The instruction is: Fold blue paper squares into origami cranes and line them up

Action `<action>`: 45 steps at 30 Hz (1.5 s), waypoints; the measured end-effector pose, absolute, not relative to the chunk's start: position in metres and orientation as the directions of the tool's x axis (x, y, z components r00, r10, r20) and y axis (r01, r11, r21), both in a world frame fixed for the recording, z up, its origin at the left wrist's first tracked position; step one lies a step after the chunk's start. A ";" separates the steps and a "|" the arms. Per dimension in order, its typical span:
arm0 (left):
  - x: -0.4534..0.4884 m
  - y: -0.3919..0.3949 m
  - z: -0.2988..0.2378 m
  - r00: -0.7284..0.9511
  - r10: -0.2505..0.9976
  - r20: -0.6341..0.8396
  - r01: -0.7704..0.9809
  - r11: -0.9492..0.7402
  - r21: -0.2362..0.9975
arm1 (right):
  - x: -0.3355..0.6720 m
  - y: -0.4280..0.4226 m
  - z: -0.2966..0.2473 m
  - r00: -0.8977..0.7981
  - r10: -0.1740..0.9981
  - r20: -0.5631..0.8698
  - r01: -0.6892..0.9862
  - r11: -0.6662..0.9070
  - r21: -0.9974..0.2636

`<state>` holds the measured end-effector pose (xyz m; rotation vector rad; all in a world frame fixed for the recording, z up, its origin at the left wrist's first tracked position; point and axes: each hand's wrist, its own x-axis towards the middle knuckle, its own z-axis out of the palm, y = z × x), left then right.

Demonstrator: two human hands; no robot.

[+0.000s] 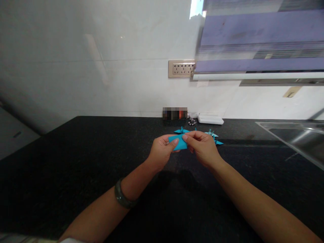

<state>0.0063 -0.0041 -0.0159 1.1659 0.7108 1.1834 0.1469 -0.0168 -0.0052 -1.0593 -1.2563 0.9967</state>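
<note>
A small piece of folded blue paper (180,144) is held between my two hands above the dark counter. My left hand (161,150) grips its left side, thumb on top and fingers behind. With thumb and forefinger my right hand (204,147) pinches its upper right corner. Just beyond my hands several folded blue paper cranes stand on the counter. One crane (181,130) shows behind the paper, and another (218,142) pokes out past my right knuckles. My right hand partly hides the others.
The black speckled counter (106,145) runs back to a tiled wall. Against the wall lie a dark blurred box (174,113), a small beaded item (192,122) and a white object (210,118). A metal sink (298,131) is at right; a purple blind (258,30) hangs above.
</note>
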 end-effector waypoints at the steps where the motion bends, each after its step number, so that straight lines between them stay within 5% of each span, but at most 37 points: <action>1: 0.006 -0.004 -0.016 0.281 0.949 0.140 -0.326 -0.043 0.944 | 0.147 -0.017 -0.005 0.065 0.971 0.230 -0.006 0.231 -0.973; 21: 0.006 -0.005 -0.015 0.275 0.951 0.142 -0.288 -0.059 0.956 | 0.148 -0.017 -0.003 0.092 0.966 0.241 0.052 0.237 -0.970; 30: -0.005 0.003 -0.010 0.254 0.928 0.271 0.118 -0.308 0.944 | 0.159 -0.016 -0.001 -0.077 0.965 0.252 0.277 0.263 -0.924; 36: -0.009 0.005 -0.012 0.345 0.868 0.358 0.291 -0.462 0.838 | 0.161 -0.016 0.000 -0.166 0.967 0.192 0.267 0.232 -0.935; 45: -0.009 0.003 -0.010 0.327 0.901 0.286 0.210 -0.364 0.907 | 0.164 -0.014 -0.003 -0.220 0.956 0.195 0.297 0.256 -0.920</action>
